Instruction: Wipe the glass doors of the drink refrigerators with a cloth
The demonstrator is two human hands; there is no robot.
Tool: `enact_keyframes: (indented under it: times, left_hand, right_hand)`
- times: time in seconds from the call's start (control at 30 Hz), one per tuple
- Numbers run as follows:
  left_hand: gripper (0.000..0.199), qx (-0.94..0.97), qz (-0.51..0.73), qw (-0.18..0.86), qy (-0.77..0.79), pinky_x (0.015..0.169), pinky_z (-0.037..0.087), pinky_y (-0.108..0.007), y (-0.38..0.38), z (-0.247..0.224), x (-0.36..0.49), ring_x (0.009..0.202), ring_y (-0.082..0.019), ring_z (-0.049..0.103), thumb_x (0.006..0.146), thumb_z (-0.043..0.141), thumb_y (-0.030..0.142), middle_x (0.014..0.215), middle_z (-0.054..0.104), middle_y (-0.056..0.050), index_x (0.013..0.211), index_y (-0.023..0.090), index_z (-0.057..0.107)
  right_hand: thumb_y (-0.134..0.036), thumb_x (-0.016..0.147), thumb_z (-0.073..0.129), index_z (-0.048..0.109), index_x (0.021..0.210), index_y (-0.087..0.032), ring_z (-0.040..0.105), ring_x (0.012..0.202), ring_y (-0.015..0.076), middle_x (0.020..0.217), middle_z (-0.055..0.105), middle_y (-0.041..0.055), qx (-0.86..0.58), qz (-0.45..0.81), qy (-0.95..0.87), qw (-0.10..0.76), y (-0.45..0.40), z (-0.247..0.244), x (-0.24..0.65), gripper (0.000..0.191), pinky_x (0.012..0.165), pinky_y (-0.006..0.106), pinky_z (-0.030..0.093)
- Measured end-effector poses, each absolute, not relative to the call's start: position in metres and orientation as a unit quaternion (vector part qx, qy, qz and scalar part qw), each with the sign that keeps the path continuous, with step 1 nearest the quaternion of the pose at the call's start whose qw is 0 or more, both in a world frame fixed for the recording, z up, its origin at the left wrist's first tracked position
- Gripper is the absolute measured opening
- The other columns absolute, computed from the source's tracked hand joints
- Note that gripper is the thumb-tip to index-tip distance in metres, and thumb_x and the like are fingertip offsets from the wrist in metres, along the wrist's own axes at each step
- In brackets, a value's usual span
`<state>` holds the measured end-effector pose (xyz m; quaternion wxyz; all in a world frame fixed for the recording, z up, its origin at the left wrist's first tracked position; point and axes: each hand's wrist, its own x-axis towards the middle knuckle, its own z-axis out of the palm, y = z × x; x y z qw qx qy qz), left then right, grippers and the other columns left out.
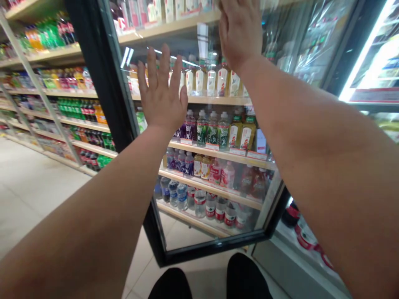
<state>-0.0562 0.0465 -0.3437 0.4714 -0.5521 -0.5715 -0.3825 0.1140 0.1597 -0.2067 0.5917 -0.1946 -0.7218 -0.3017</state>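
Note:
A glass cooler door (215,246) with a black frame stands swung out in front of me. My left hand (163,93) is at the left part of its pane, fingers spread and palm towards the glass, holding nothing. Whether the palm presses on the pane I cannot tell. My right hand (241,35) is raised higher, by the upper part of the pane. The top edge of the view cuts off most of its fingers, so whatever they hold or touch is hidden. Through the glass, juice bottles (222,81) show behind both hands.
Shelves of soft drink bottles (70,107) line the left side beyond the door frame. To the right is a lit cooler (368,83), with bottles (305,236) low down inside. My dark shoes (247,276) stand on the tiled floor (28,187) by the door's lower edge.

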Motion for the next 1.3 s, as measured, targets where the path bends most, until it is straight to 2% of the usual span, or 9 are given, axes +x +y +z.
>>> enact_keyframes:
  times: [0.13, 0.23, 0.37, 0.43, 0.57, 0.67, 0.87, 1.1, 1.3]
  left_hand:
    - [0.068, -0.536, -0.352, 0.474, -0.603, 0.128, -0.001, -0.057, 0.046, -0.342, -0.056, 0.157, -0.028, -0.002, 0.099, 0.047, 0.03, 0.17, 0.008, -0.002, 0.162, 0.018, 0.024]
    - [0.073, -0.527, -0.357, 0.475, -0.608, 0.129, 0.0, -0.056, 0.048, -0.34, -0.055, 0.158, -0.028, -0.001, 0.095, 0.05, 0.025, 0.17, 0.008, 0.0, 0.163, 0.022, 0.024]
    - [0.074, -0.535, -0.409, 0.441, -0.593, 0.131, -0.006, -0.051, 0.05, -0.339, -0.055, 0.158, -0.025, -0.002, 0.091, 0.054, 0.028, 0.169, 0.009, 0.01, 0.161, 0.03, 0.029]
    - [0.07, -0.548, -0.429, 0.426, -0.578, 0.131, -0.008, -0.047, 0.049, -0.34, -0.054, 0.158, -0.022, -0.003, 0.093, 0.051, 0.033, 0.168, 0.009, 0.014, 0.16, 0.034, 0.03]
    - [0.074, -0.543, -0.415, 0.425, -0.594, 0.131, -0.007, -0.049, 0.045, -0.341, -0.05, 0.158, -0.023, -0.003, 0.092, 0.051, 0.031, 0.168, 0.007, 0.014, 0.161, 0.029, 0.027]
    - [0.073, -0.547, -0.425, 0.416, -0.59, 0.131, -0.007, -0.049, 0.043, -0.341, -0.048, 0.158, -0.022, -0.003, 0.091, 0.052, 0.034, 0.168, 0.008, 0.014, 0.161, 0.03, 0.029]
    - [0.068, -0.569, -0.474, 0.39, -0.547, 0.132, -0.011, -0.045, 0.043, -0.34, -0.047, 0.158, -0.019, -0.002, 0.091, 0.053, 0.043, 0.165, 0.012, 0.019, 0.156, 0.036, 0.036]
    - [0.067, -0.569, -0.455, 0.429, -0.533, 0.131, -0.006, -0.051, 0.047, -0.342, -0.053, 0.158, -0.021, -0.001, 0.094, 0.05, 0.036, 0.165, 0.01, 0.019, 0.158, 0.035, 0.033]
    - [0.074, -0.548, -0.44, 0.454, -0.548, 0.131, -0.009, -0.049, 0.058, -0.341, -0.062, 0.158, -0.018, -0.006, 0.089, 0.054, 0.033, 0.165, 0.005, 0.022, 0.159, 0.037, 0.03]
  right_hand:
    - [-0.013, 0.1, 0.036, 0.047, 0.152, -0.012, 0.026, 0.154, 0.0243, 0.161, 0.039, 0.0082, -0.412, -0.149, -0.568, 0.697, 0.162, -0.201, 0.122, 0.053, 0.126, 0.043, 0.017]
    - [-0.002, 0.096, 0.039, 0.036, 0.158, -0.02, 0.023, 0.156, 0.0227, 0.169, 0.023, 0.0056, -0.441, -0.178, -0.586, 0.656, 0.163, -0.209, 0.12, 0.064, 0.128, 0.042, 0.013]
    - [-0.016, 0.1, 0.042, 0.044, 0.155, -0.027, 0.025, 0.155, 0.0234, 0.165, 0.034, 0.0014, -0.174, -0.407, -0.741, 0.505, 0.164, -0.239, 0.122, 0.056, 0.129, 0.04, 0.016]
    - [-0.02, 0.099, 0.046, 0.052, 0.149, -0.028, 0.032, 0.153, 0.0237, 0.163, 0.039, 0.0003, -0.097, -0.433, -0.75, 0.491, 0.167, -0.251, 0.126, 0.051, 0.127, 0.04, 0.023]
    - [-0.008, 0.094, 0.048, 0.059, 0.143, -0.022, 0.038, 0.149, 0.0232, 0.159, 0.046, 0.0039, -0.277, -0.276, -0.632, 0.669, 0.178, -0.253, 0.127, 0.052, 0.126, 0.044, 0.024]
    - [-0.006, 0.094, 0.044, 0.058, 0.142, -0.016, 0.036, 0.149, 0.0241, 0.159, 0.045, 0.0078, -0.349, -0.203, -0.553, 0.729, 0.184, -0.254, 0.126, 0.051, 0.128, 0.046, 0.019]
    - [-0.024, 0.095, 0.039, 0.051, 0.145, -0.036, 0.037, 0.15, 0.0197, 0.158, 0.045, -0.0064, -0.132, -0.404, -0.707, 0.565, 0.175, -0.283, 0.132, 0.053, 0.127, 0.044, 0.03]
    - [-0.018, 0.088, 0.027, 0.057, 0.14, -0.028, 0.039, 0.149, 0.0197, 0.154, 0.05, 0.0033, -0.359, -0.226, -0.504, 0.753, 0.191, -0.278, 0.128, 0.061, 0.129, 0.044, 0.025]
    - [-0.026, 0.089, 0.04, 0.051, 0.135, -0.053, 0.031, 0.153, 0.0148, 0.155, 0.045, -0.0159, -0.195, -0.296, -0.698, 0.622, 0.171, -0.296, 0.134, 0.055, 0.128, 0.043, 0.029]
